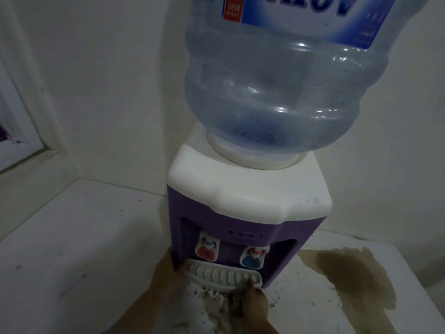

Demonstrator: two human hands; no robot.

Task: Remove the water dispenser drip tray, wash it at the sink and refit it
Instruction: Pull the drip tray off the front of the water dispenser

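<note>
A purple and white water dispenser (245, 208) stands on a white counter with a large blue water bottle (284, 88) upside down on top. Its white slotted drip tray (221, 276) sits at the base under the red tap (207, 251) and the blue tap (251, 260). My left hand (168, 276) grips the tray's left end, beside the dispenser's lower left corner. My right hand (254, 302) holds the tray's front right edge, thumb on the rim.
The white counter (84, 237) carries a brown stain (356, 280) to the right of the dispenser and flaking paint in front of it. White walls close in behind and at the left, with a window frame (29, 131) at far left.
</note>
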